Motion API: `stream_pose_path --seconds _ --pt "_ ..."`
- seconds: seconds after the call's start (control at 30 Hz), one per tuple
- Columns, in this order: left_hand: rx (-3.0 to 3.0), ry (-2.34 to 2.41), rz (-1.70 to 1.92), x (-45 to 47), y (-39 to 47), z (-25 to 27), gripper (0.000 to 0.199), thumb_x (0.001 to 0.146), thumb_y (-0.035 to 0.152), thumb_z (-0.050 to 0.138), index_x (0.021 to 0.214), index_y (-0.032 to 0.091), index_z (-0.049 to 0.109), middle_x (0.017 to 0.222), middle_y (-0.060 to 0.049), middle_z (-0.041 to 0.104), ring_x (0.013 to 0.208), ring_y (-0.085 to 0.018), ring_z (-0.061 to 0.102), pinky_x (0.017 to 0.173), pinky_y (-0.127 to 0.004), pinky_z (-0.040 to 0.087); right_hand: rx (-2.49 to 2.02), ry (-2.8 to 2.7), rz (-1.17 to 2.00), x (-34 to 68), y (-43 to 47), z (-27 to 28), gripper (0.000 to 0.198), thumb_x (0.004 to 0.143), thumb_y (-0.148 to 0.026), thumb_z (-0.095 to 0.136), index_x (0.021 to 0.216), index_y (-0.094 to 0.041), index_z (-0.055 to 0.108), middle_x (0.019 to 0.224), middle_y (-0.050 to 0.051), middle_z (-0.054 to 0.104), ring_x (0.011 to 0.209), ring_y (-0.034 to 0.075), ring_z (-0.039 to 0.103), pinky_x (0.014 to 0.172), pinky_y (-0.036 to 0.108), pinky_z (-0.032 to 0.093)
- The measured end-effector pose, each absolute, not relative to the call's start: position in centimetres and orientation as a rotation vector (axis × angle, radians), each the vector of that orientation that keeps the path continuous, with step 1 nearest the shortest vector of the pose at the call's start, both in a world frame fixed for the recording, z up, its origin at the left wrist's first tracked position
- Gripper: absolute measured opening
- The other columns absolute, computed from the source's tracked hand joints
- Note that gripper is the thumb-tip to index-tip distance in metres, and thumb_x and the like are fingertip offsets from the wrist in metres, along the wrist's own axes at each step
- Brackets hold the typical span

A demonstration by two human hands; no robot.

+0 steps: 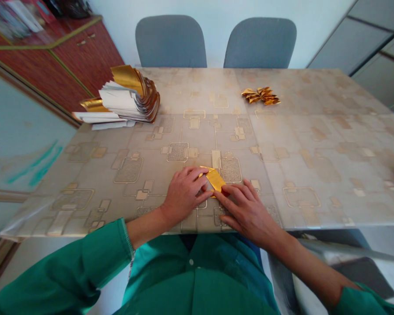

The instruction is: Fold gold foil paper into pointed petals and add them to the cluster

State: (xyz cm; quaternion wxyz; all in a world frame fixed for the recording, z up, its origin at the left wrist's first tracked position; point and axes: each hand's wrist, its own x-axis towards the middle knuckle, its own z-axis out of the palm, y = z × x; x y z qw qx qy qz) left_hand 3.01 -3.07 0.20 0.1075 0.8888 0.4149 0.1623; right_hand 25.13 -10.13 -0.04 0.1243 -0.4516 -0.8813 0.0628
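A small folded piece of gold foil paper (216, 180) lies on the patterned tablecloth near the table's front edge. My left hand (184, 191) grips its left side, fingers curled over the far corner and thumb at the near edge. At the right end, my right hand (244, 206) pinches the paper with its forefinger and thumb side, the other fingers bent. Parts of the paper are hidden beneath my fingers. Farther back on the right rests a fan-shaped gold foil piece (261, 96), pleated and pinched in at the middle.
A thick stack of folded foil sheets (131, 98), gold on one face and white on the other, sits at the table's back left. Two grey chairs (170, 41) stand behind the table (302, 144). A red-brown cabinet (85, 57) is at the left.
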Motion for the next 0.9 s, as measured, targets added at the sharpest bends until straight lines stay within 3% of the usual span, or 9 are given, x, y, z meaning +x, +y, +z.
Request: stream_pose_path --seconds 0.4,0.6,0.9 --pt "2.611 1.202 0.463 2.8 -2.9 0.4 0.024 0.085 0.038 0.072 0.079 0.018 0.061 0.130 -0.004 0.062 0.113 -0.027 0.052 0.092 -0.044 0.044 -1.306 -2.597 0.172 25.5 -10.3 -0.2 0.045 0.095 -0.044 0.055 0.136 -0.025 0.054 0.136 0.011 0.054 0.126 0.029 0.045 0.115 0.058 0.020" --pt "2.647 1.189 0.473 2.9 -2.9 0.1 0.024 0.087 0.040 0.070 0.081 0.018 0.062 0.130 -0.005 0.062 0.112 -0.028 0.054 0.092 -0.045 0.045 -1.315 -2.555 0.260 25.6 -9.8 0.1 0.050 0.096 -0.041 0.054 0.143 -0.026 0.047 0.130 0.009 0.058 0.120 0.026 0.049 0.114 0.055 0.020" --pt "2.832 1.069 0.536 2.8 -2.0 0.0 0.026 0.090 0.042 0.064 0.091 0.016 0.065 0.135 -0.012 0.056 0.114 -0.029 0.056 0.090 -0.045 0.048 -1.362 -2.575 0.217 24.5 -9.4 0.8 0.044 0.093 -0.047 0.055 0.131 -0.024 0.057 0.119 0.010 0.059 0.109 0.028 0.048 0.108 0.054 0.027"
